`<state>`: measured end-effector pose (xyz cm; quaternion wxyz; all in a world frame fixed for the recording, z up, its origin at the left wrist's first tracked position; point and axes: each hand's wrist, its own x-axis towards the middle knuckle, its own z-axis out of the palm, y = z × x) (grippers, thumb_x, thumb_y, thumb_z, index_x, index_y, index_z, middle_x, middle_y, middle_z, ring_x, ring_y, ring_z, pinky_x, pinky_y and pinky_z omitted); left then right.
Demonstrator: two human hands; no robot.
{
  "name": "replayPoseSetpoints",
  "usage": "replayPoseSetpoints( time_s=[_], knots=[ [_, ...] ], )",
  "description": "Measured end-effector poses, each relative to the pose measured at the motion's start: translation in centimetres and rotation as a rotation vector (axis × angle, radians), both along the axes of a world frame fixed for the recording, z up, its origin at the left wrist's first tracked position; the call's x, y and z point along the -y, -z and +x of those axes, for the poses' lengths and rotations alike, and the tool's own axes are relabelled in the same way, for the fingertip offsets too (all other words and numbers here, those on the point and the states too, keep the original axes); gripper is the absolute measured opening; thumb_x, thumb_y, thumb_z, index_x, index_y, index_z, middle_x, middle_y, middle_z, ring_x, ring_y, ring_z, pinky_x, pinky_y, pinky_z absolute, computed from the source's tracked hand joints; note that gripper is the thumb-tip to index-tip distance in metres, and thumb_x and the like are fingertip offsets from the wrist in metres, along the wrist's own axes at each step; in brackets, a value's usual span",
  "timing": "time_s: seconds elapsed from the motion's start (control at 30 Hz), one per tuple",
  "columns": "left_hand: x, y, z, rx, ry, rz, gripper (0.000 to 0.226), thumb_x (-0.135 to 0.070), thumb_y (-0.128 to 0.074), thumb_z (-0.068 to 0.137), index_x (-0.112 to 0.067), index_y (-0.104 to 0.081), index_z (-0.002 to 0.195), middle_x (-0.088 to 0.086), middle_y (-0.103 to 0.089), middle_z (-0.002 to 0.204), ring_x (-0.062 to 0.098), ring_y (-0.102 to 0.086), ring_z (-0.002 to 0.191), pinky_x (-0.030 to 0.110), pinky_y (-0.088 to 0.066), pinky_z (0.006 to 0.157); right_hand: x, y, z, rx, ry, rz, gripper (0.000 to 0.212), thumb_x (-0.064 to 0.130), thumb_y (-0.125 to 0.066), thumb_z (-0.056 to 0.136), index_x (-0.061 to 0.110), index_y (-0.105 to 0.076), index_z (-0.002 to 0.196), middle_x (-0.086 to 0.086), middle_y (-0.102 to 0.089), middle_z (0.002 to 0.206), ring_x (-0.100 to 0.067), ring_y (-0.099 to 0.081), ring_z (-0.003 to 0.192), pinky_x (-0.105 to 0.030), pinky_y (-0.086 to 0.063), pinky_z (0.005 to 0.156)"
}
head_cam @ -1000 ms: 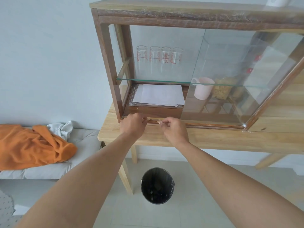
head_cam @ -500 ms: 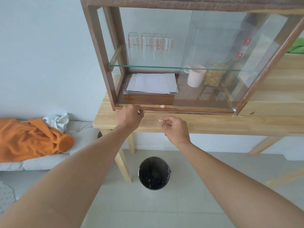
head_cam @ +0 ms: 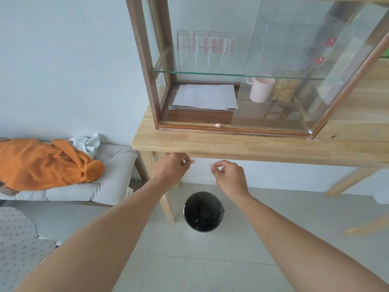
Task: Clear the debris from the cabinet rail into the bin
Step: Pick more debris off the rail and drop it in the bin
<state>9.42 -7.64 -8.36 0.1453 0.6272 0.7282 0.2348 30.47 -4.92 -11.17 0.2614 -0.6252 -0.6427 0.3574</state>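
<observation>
A wooden cabinet with glass sliding doors stands on a light wood table (head_cam: 252, 144). Along its bottom front runs the rail (head_cam: 189, 126), where one small pale crumb of debris (head_cam: 217, 125) lies. My left hand (head_cam: 171, 168) pinches a tiny bit of debris (head_cam: 192, 161) at its fingertips, below the table's front edge. My right hand (head_cam: 228, 175) pinches another small bit (head_cam: 211, 165). Both hands hang above the black bin (head_cam: 203, 211), which stands on the floor by the table leg.
Inside the cabinet are papers (head_cam: 205, 96), a pink mug (head_cam: 261, 87), a jar and several glasses (head_cam: 205, 47) behind a glass shelf. A bench with an orange cloth (head_cam: 46, 163) and a grey cushion stands at the left. Pale floor tiles surround the bin.
Both hands have left the cabinet rail and dropped below the table edge toward the bin, each carrying a bit of debris. The view has tilted downward.
</observation>
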Motion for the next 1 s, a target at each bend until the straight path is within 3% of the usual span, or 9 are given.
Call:
replayPoseSetpoints(
  time_s=[0.1,0.17,0.23,0.33,0.47,0.57,0.7,1.0],
  knots=[
    [0.2,1.9,0.0,0.012,-0.008,-0.066,0.02,-0.033,-0.064,0.101,-0.025,-0.081,0.106,-0.006,-0.068,0.083,0.02,-0.065,0.078,0.035,-0.057,0.067,0.0,1.4,0.6,0.035,0.002,-0.036,0.025,0.045,-0.068,0.103,0.025,-0.081,0.11,-0.006,-0.079,0.083,-0.029,-0.076,0.09,-0.044,-0.061,0.09],
    [0.1,3.5,0.0,0.022,-0.018,-0.104,0.021,-0.031,-0.062,0.102,-0.023,-0.08,0.108,-0.005,-0.068,0.085,0.02,-0.065,0.078,0.034,-0.054,0.064,-0.3,2.7,1.1,0.07,0.002,-0.061,0.025,0.046,-0.068,0.103,0.026,-0.081,0.11,-0.001,-0.077,0.082,-0.027,-0.075,0.09,-0.042,-0.06,0.088],
    [-0.2,5.2,0.0,0.012,-0.027,-0.133,0.021,-0.03,-0.061,0.102,-0.023,-0.08,0.108,-0.006,-0.067,0.086,0.019,-0.063,0.078,0.03,-0.047,0.059,-0.8,4.1,1.7,0.115,-0.003,-0.073,0.025,0.047,-0.067,0.103,0.028,-0.081,0.109,0.008,-0.071,0.076,-0.023,-0.073,0.085,-0.036,-0.056,0.079],
    [-1.2,7.9,0.5,0.013,-0.033,-0.191,0.021,-0.031,-0.062,0.102,-0.022,-0.079,0.107,-0.005,-0.068,0.086,0.019,-0.063,0.079,0.03,-0.049,0.062,-1.9,6.3,2.4,0.191,-0.002,-0.096,0.025,0.05,-0.067,0.102,0.03,-0.081,0.107,0.02,-0.061,0.071,-0.016,-0.066,0.076,-0.029,-0.045,0.068],
    [-2.8,11.3,1.6,-0.013,-0.034,-0.26,0.017,-0.032,-0.064,0.101,-0.024,-0.079,0.104,-0.009,-0.067,0.085,0.016,-0.062,0.076,0.028,-0.044,0.056,-3.3,9.6,3.0,0.258,-0.014,-0.164,0.028,0.054,-0.066,0.1,0.031,-0.081,0.104,0.018,-0.061,0.074,-0.019,-0.065,0.082,-0.031,-0.046,0.076],
    [-4.0,13.1,2.5,-0.003,-0.041,-0.323,0.016,-0.032,-0.062,0.1,-0.029,-0.077,0.103,-0.005,-0.073,0.094,0.022,-0.067,0.086,0.036,-0.057,0.07,-4.3,11.3,3.1,0.257,-0.04,-0.225,0.027,0.055,-0.066,0.1,0.033,-0.081,0.105,0.016,-0.068,0.077,-0.02,-0.072,0.087,-0.032,-0.048,0.076],
    [-5.4,14.9,3.2,0.003,-0.046,-0.368,0.023,-0.034,-0.062,0.099,-0.035,-0.074,0.119,-0.006,-0.076,0.106,0.023,-0.069,0.098,0.04,-0.058,0.083,-5.5,12.6,2.6,0.259,-0.063,-0.281,0.028,0.051,-0.07,0.097,0.033,-0.079,0.117,0.006,-0.083,0.099,-0.024,-0.078,0.1,-0.035,-0.055,0.085],
    [-5.5,16.4,1.9,-0.009,-0.068,-0.402,0.031,-0.036,-0.062,0.102,-0.035,-0.068,0.132,-0.005,-0.076,0.105,0.021,-0.07,0.095,0.042,-0.061,0.083,-6.1,14.0,2.5,0.249,-0.071,-0.261,0.032,0.049,-0.068,0.099,0.032,-0.076,0.125,0.006,-0.083,0.094,-0.022,-0.079,0.099,-0.039,-0.06,0.091]
  ],
)
